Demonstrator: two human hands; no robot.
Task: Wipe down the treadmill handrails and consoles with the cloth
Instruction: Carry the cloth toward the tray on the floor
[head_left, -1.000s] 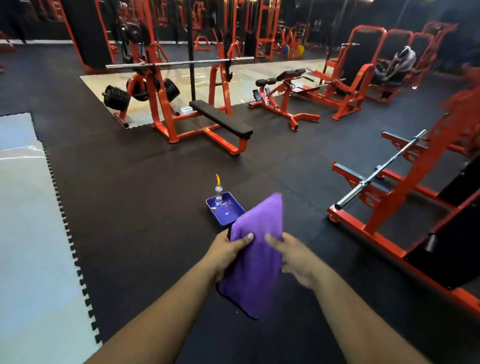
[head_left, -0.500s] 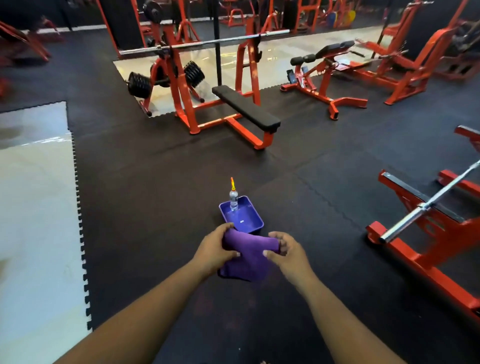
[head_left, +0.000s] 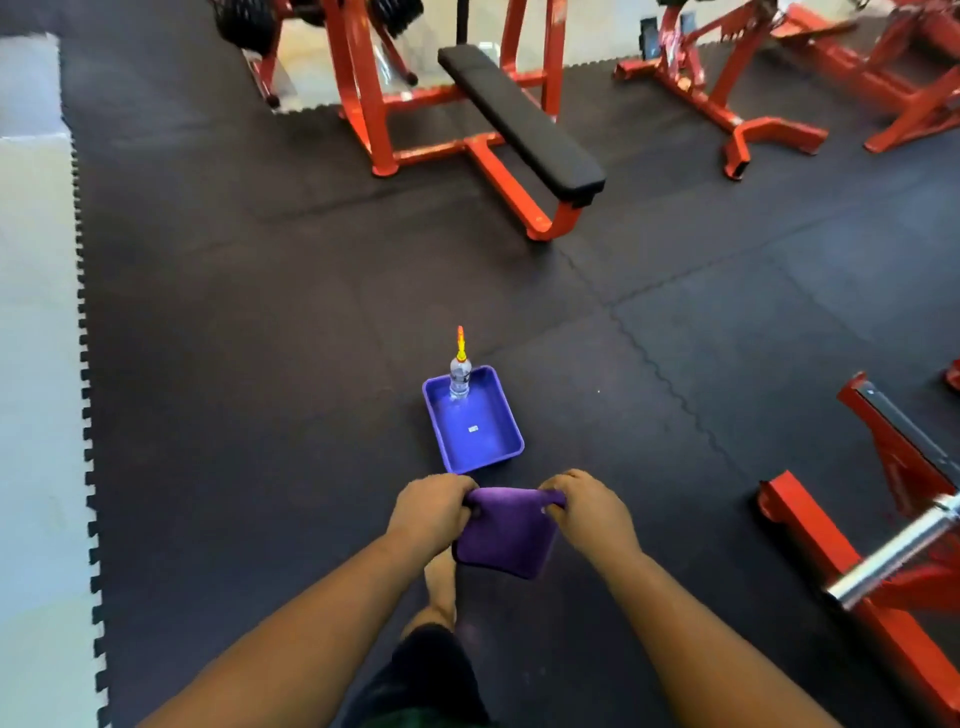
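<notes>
The left hand (head_left: 431, 512) and right hand (head_left: 589, 506) each pinch a top corner of the folded purple cloth (head_left: 506, 535), which hangs between them above the black floor mat (head_left: 260, 364). Just beyond the hands sits a blue tray (head_left: 501, 415) holding an upright spray bottle (head_left: 460, 376).

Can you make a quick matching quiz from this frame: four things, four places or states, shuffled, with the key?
Things:
1. cloth
2. bottle
3. tray
4. bench

Places or states:
A. standing upright in the tray's far corner
B. on the floor mat just ahead of the hands
C. held at its top corners by the left hand and right hand
D. black pad on a red frame, farther off

Pairs: 1-C, 2-A, 3-B, 4-D
</notes>
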